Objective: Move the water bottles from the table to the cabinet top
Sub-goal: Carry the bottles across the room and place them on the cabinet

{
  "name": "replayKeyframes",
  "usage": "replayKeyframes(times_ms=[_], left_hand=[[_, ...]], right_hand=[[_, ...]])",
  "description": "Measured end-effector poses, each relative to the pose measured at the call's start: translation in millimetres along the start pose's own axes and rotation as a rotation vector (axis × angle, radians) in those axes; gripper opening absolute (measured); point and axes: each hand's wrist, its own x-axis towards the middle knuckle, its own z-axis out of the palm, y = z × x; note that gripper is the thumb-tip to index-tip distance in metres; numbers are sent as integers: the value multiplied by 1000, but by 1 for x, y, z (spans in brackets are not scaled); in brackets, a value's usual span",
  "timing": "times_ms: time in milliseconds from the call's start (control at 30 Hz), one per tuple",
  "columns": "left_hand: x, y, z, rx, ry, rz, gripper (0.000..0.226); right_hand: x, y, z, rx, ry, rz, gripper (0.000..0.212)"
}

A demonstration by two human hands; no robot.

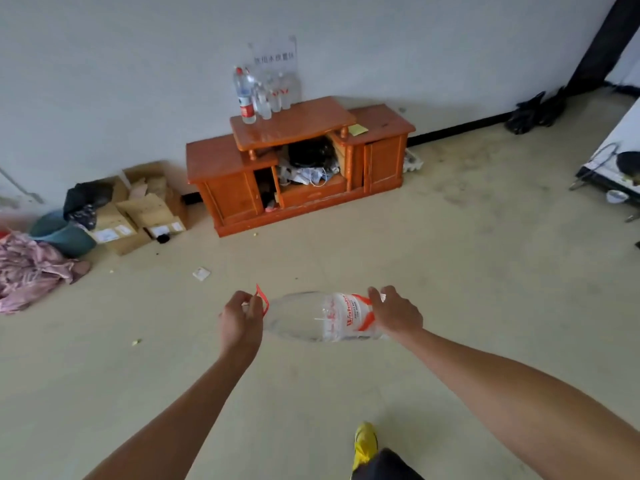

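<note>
Lying sideways between both hands, water bottle (pixel 311 317), left hand (pixel 240 320) at neck, right hand (pixel 394 311) at base

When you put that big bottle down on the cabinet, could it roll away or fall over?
Probably, if laid down: the large water bottle, held sideways between the left hand and right hand, looks round, so it could roll. Standing should be steadier, like the bottles upright on the wooden cabinet. It looks nearly empty, so maybe light and easily knocked.

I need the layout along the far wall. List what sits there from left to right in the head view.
Pink cloth pile → teal basin → cardboard boxes → wooden cabinet with water bottles on top → black bags.
</note>
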Motion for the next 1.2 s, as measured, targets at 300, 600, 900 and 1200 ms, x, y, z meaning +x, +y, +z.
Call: replayKeyframes(times_ms=[300, 600, 900, 1200], left_hand=[[229, 52, 79, 6, 40, 38, 27], [446, 110, 110, -8, 93, 45, 24], [696, 134, 166, 10, 62, 56, 29], [906, 226, 235, 60, -53, 145, 27]], right_hand=[[231, -124, -15, 41, 32, -66, 54], [428, -280, -42, 41, -73, -140, 54], [631, -410, -25, 89, -89, -69, 54], [800, -503, -74, 188, -17, 17, 53]])
